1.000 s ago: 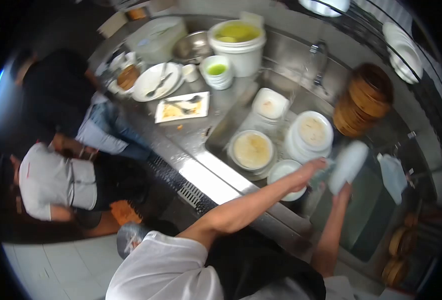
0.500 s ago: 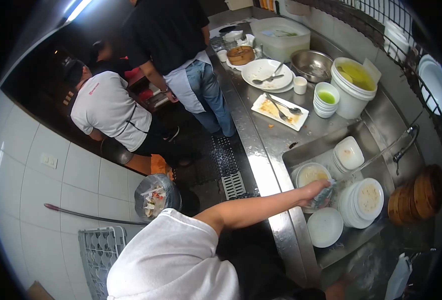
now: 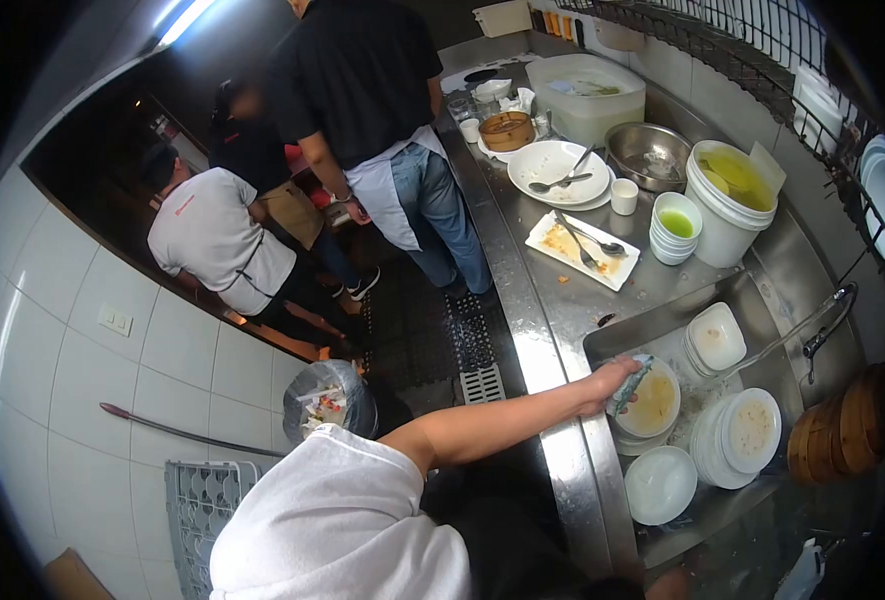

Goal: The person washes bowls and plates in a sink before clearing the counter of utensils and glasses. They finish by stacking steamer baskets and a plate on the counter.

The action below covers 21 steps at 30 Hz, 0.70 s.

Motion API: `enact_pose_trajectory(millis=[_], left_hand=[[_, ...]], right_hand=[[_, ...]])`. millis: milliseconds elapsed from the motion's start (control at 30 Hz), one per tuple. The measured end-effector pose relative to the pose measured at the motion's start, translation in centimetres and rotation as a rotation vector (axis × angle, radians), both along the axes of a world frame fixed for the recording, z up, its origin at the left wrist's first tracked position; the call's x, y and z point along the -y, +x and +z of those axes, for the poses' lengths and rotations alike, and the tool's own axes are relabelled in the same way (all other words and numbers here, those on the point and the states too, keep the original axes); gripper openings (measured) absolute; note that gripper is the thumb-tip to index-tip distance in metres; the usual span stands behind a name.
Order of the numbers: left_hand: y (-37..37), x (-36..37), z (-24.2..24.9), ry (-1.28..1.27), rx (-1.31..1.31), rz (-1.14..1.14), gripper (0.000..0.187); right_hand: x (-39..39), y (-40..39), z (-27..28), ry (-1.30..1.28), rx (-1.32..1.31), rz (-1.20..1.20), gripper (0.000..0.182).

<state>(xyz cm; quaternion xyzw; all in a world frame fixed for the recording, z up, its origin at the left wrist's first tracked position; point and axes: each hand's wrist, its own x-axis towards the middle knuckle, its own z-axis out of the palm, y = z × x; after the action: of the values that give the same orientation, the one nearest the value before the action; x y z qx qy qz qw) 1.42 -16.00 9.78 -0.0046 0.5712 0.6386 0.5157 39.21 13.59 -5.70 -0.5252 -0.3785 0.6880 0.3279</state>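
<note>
My left hand (image 3: 613,385) is closed round a green-grey scrubbing pad (image 3: 631,386) at the left rim of a white bowl (image 3: 656,402) in the sink. Yellowish liquid or residue lies in that bowl, which sits on other dishes. Below it is a white dish (image 3: 661,486). To its right rises a stack of white plates (image 3: 753,432), the top one spotted with food. Farther back are stacked white square bowls (image 3: 717,337). Only a dark, blurred part of my right hand (image 3: 671,584) shows at the bottom edge; its fingers cannot be made out.
The counter bears a rectangular plate (image 3: 583,250) with cutlery, green-tinted bowls (image 3: 676,228), a white bucket (image 3: 731,200) and a steel bowl (image 3: 649,157). Bamboo steamers (image 3: 843,430) stand right of the faucet (image 3: 831,320). A lined bin (image 3: 331,400) is at left; several co-workers (image 3: 223,225) stand beyond.
My left hand, with the scrubbing pad, has moved from the bowl's near side to its left rim. The whole view has shifted slightly. A co-worker in black shows more fully.
</note>
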Motion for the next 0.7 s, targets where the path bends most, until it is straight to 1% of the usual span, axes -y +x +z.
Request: enact_pose_trajectory(millis=[67, 167, 200, 267, 300, 333, 367, 433, 467, 533, 567, 633, 667, 700], left_hand=[[-0.2, -0.3, 0.1, 0.013, 0.02, -0.019, 0.036], [-0.8, -0.8, -1.0, 0.043, 0.003, -0.07, 0.037], [-0.5, -1.2, -1.1, 0.003, -0.022, 0.008, 0.035], [-0.6, -1.6, -0.5, 0.009, -0.019, -0.009, 0.036], [-0.8, -1.5, -0.5, 0.008, -0.02, -0.009, 0.036], [-1.0, -1.6, -1.1, 0.035, -0.018, 0.001, 0.035], [-1.3, -1.6, -1.1, 0.032, -0.015, 0.008, 0.034], [-1.3, -1.8, -1.0, 0.021, -0.003, 0.007, 0.032], [-1.4, -2.2, -1.9, 0.043, -0.005, 0.002, 0.031], [-1.6, -3.2, -3.6, 0.1, -0.013, -0.011, 0.03], [-1.6, -3.3, -3.6, 0.115, -0.024, 0.012, 0.029], [-1.4, -3.6, -3.1, 0.148, -0.037, 0.049, 0.029], [-1.6, -3.7, -3.4, 0.18, -0.033, 0.05, 0.028], [-2.2, -3.2, -3.3, 0.203, -0.026, 0.005, 0.031]], right_hand=[[0.0, 0.4, 0.1, 0.006, -0.001, -0.01, 0.042], [-0.2, 0.8, 0.6, 0.03, -0.017, -0.022, 0.042], [-0.4, 1.4, 0.7, 0.046, -0.052, -0.011, 0.042], [-1.1, 3.1, 0.4, 0.084, -0.149, 0.012, 0.042], [-2.1, 5.1, 0.2, 0.13, -0.375, 0.103, 0.042], [-3.4, 6.7, 0.1, 0.152, -0.664, 0.25, 0.042], [-5.4, 8.5, -1.3, 0.166, -1.155, 0.672, 0.042], [-2.0, 3.0, 6.9, 0.056, -0.751, 0.155, 0.034], [0.6, -0.6, 12.1, -0.02, -0.536, -0.063, 0.031], [0.5, -4.5, 8.7, 0.2, -0.17, 0.341, 0.039], [1.2, -8.2, 4.2, 0.199, -0.147, 0.401, 0.038], [5.2, -14.9, 0.2, -0.029, 0.03, 0.564, 0.033], [8.2, -18.0, 1.0, -0.256, 0.185, 0.66, 0.029], [9.7, -19.5, -0.1, -0.25, 0.228, 0.814, 0.025]])
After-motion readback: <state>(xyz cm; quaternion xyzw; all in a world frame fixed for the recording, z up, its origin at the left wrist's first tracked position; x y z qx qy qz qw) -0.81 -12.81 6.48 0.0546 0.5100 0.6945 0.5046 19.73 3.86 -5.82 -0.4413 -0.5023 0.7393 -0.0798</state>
